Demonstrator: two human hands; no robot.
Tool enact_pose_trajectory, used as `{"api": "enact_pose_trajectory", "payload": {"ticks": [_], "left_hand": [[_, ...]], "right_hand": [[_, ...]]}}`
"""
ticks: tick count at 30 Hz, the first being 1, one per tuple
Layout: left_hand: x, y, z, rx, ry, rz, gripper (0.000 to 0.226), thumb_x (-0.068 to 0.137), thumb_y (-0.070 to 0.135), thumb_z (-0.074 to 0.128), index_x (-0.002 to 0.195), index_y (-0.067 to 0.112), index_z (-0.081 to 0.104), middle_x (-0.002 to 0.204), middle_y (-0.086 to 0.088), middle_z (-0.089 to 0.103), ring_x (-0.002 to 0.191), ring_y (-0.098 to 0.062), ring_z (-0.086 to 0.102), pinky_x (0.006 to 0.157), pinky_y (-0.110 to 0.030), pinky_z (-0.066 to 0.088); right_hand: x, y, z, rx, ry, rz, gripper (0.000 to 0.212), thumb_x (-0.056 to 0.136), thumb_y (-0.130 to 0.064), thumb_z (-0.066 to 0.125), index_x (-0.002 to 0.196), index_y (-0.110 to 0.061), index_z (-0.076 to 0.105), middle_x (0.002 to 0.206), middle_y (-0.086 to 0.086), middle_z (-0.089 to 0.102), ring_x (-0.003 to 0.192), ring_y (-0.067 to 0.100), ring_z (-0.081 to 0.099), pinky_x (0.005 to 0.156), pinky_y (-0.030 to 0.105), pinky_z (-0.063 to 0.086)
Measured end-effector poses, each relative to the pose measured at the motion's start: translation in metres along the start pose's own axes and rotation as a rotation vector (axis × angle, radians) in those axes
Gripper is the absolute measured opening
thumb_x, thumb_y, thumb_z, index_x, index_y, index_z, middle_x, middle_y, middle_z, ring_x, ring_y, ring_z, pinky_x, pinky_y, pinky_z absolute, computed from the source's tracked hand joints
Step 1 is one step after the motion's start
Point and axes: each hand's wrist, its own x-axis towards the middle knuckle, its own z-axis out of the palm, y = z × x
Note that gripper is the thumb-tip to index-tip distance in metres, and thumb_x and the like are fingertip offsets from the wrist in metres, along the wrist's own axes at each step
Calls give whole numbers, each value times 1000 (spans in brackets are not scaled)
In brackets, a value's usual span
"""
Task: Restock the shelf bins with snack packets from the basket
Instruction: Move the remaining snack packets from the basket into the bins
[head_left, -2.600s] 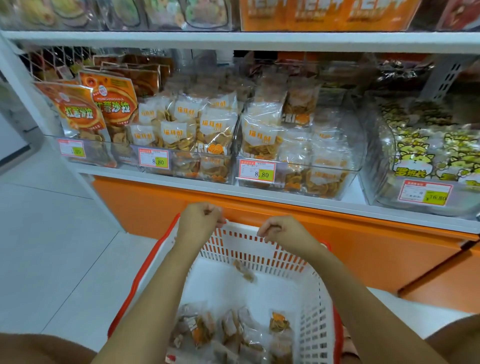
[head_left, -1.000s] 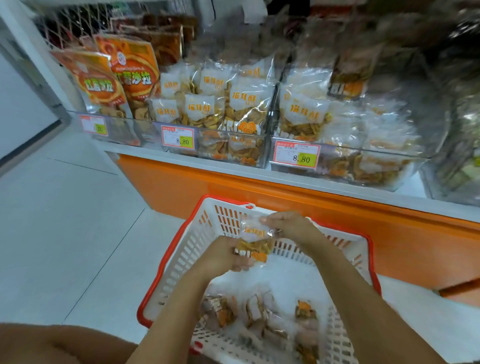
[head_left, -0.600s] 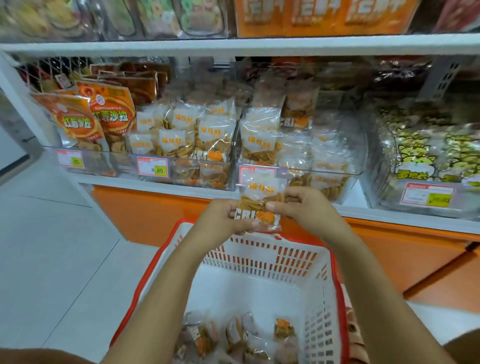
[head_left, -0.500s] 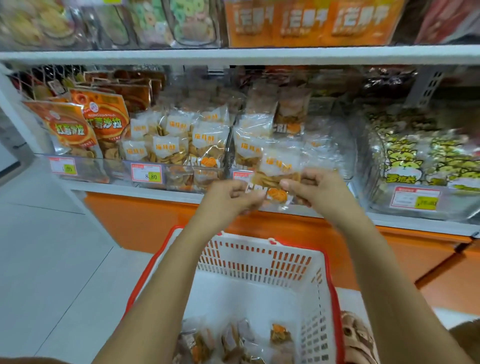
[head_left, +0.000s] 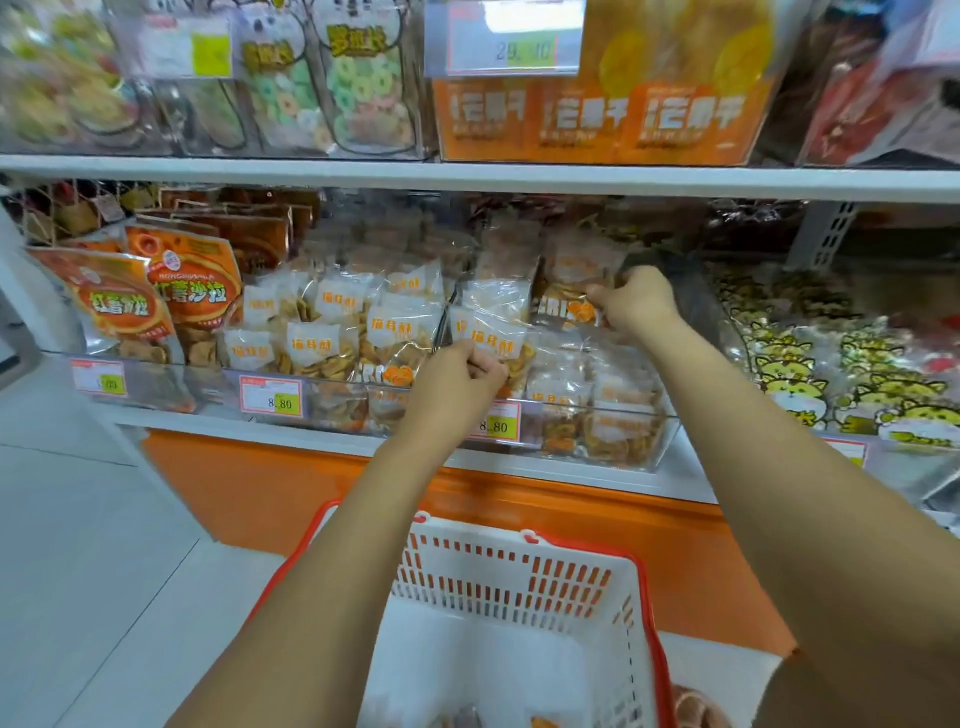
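Two hands inside the clear bin (head_left: 667, 441), both clenched on snack packets.

Left hand (head_left: 457, 376): at the bin's front-left corner, fingers curled, pinching the lower edge of the front packet (head_left: 491, 332).

Right hand (head_left: 636, 304): deeper in, toward the bin's back, thumb and fingers closed on the side of the rear packet (head_left: 571, 280), held upright above the packets lying lower in the bin.

Basket (head_left: 641, 597): below and in front of the bin, white with red rim; scraps of further packets at its bottom, count unreadable.

Price tag (head_left: 496, 423): on the bin's front wall, partly hidden behind the left wrist.

Step, as judged: seating the rear packet in the back row while steadying the front row.

Hazards:
1. Forward topple of the rear packet; cause, release ahead of a firmly seated base among the packets beneath. Slick film; support behind blurred, not confirmable.
2. Collapse of the front row; cause, an early loosening of the left pinch, upright packets there leaning on one another.
3. Spill over the bin's low front wall; cause, a forearm dragged back across the stack.
4. Crushed brittle contents; cause, too hard a squeeze or a downward shove.
5. Misfiling into the neighbouring bin (head_left: 332, 405) left of the clear bin; cause, identical labels and tags.
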Motion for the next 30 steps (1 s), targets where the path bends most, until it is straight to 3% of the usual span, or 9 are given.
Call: {"api": "enact_pose_trajectory", "payload": {"ticks": [2, 5, 10, 13, 18, 22, 24, 27, 30], "left_hand": [[1, -2, 1, 1, 13, 9, 11, 92, 20, 58, 83, 14, 58, 77, 12, 55, 70, 0, 50, 58, -16, 37], [2, -4, 4, 36, 32, 4, 11, 93, 22, 56, 84, 16, 58, 78, 15, 54, 73, -1, 50, 59, -17, 39], [4, -7, 5, 32, 32, 8, 10, 92, 23, 58, 83, 18, 58, 80, 15, 55, 73, 1, 50, 61, -15, 37], [4, -6, 5, 35, 50, 10, 10, 92, 23, 57, 83, 18, 58, 78, 14, 55, 72, 2, 50, 59, -15, 37], [-2, -5, 5, -6, 67, 24, 7, 92, 19, 57, 89, 16, 62, 80, 13, 57, 72, 2, 51, 60, -14, 38], [-22, -5, 1, -174, 128, 109, 7, 92, 17, 58, 86, 21, 61, 80, 12, 60, 74, 6, 53, 65, -4, 40], [-33, -10, -4, -160, 95, 113, 10, 93, 24, 58, 85, 18, 62, 76, 9, 60, 70, 2, 54, 63, -7, 41], [-51, -35, -15, -21, 91, 98, 34, 93, 32, 56, 66, 12, 54, 58, 4, 50, 53, -6, 45, 51, -16, 34], [-79, -78, -29, 99, 168, -62, 48, 94, 34, 54, 53, 15, 38, 47, 3, 38, 46, -12, 36, 49, -29, 26]], "right_hand": [[11, 1, 11, -17, -17, 26, 29, 88, -31, 67, 91, -2, 63, 91, 13, 60, 84, 27, 59, 69, 34, 46], [19, 3, 23, -30, -15, 56, 33, 87, -30, 69, 70, -8, 52, 98, 16, 62, 90, 26, 60, 68, 29, 40], [15, 6, 39, -4, 126, 75, 36, 87, -22, 68, 109, 6, 61, 115, 20, 63, 107, 32, 60, 79, 31, 45], [12, 8, 47, 55, 232, 4, 38, 86, -13, 65, 118, 3, 53, 118, 21, 58, 108, 36, 56, 86, 34, 45], [-7, -1, 46, -24, 202, 3, 38, 90, -13, 61, 121, 2, 45, 128, 17, 47, 109, 28, 52, 82, 28, 41], [-43, -8, 29, 150, 199, -140, 16, 89, -16, 63, 92, -12, 48, 90, 3, 57, 80, 16, 53, 63, 20, 39], [-67, -8, 20, 183, 124, -205, 19, 88, -23, 65, 78, -16, 51, 70, -4, 52, 66, 10, 51, 56, 17, 39], [-114, -6, 19, 230, 59, -311, 32, 88, -32, 65, 65, -19, 47, 60, -7, 45, 56, 2, 42, 54, 14, 36], [-157, 6, 39, 298, -16, -354, 38, 89, -33, 63, 62, -19, 41, 56, -8, 40, 52, 2, 37, 52, 16, 33]]}}
